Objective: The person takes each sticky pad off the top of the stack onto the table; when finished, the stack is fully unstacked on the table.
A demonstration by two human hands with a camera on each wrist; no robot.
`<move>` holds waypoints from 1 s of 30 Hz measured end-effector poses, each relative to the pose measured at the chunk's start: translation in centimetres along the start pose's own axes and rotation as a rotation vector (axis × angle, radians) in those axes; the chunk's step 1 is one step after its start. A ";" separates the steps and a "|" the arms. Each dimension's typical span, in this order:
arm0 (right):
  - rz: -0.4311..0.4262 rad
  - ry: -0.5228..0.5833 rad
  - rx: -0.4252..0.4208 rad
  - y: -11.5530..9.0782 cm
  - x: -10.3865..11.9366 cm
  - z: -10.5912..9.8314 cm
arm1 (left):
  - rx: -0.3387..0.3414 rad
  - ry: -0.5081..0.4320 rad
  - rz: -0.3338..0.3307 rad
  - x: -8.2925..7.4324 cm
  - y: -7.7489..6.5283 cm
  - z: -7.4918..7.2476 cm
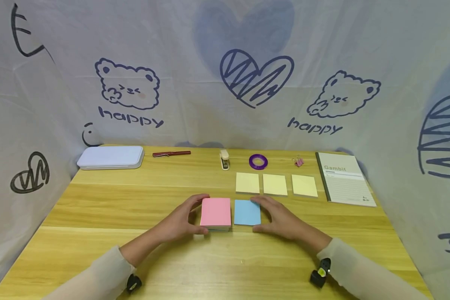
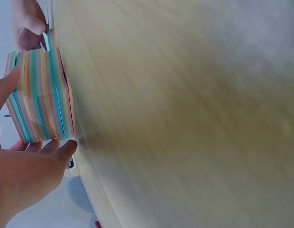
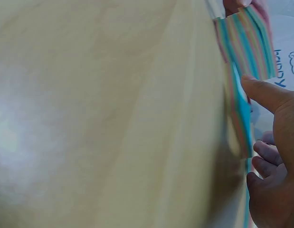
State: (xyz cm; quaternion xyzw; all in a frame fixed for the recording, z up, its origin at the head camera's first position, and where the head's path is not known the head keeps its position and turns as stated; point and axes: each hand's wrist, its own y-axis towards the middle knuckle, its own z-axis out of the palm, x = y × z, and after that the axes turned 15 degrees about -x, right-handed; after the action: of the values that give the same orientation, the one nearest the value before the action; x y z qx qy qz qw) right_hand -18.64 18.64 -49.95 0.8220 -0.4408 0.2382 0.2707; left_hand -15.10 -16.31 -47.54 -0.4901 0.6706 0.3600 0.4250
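Note:
A tall stack of sticky notes [image 1: 216, 211] with a pink top stands mid-table; its sides show many coloured stripes in the left wrist view. My left hand [image 1: 178, 221] holds it from the left, thumb at the near side and fingers at the far side. Just to its right, a small gap apart in the head view, lies a lower stack of blue-topped sticky notes [image 1: 247, 212]. My right hand [image 1: 281, 218] grips that one between thumb and fingers at its right part. Three pale yellow sticky note pads [image 1: 247, 183] lie in a row behind.
Along the back are a white case [image 1: 111, 157], a dark red pen [image 1: 171, 153], a small white stapler [image 1: 224, 160], a purple tape roll [image 1: 258, 161] and pink binder clips [image 1: 298, 161]. A notebook [image 1: 344, 179] lies at the right. Printed cloth [image 1: 195, 100] surrounds the wooden table [image 1: 108, 208].

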 end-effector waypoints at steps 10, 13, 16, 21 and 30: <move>-0.011 0.045 -0.010 1.4 3.5 -0.8 | 0.009 -0.033 -0.026 0.3 0.1 0.0; -0.019 0.079 0.002 2.2 5.0 -0.4 | 0.015 -0.045 -0.032 0.3 0.1 0.0; -0.019 0.113 0.029 3.0 6.2 0.2 | 0.022 -0.055 -0.032 0.4 0.1 -0.1; -0.017 0.139 0.082 3.9 7.4 1.5 | 0.026 -0.061 -0.029 0.4 0.2 -0.1; -0.070 0.111 0.079 4.1 8.3 3.0 | 0.025 -0.045 -0.012 0.5 0.2 -0.1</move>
State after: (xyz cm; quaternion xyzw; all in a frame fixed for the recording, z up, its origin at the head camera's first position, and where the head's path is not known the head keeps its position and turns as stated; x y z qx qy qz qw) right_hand -17.54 9.80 -46.02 0.8324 -0.3864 0.2911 0.2703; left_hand -15.34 -16.52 -47.91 -0.4805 0.6623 0.3598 0.4483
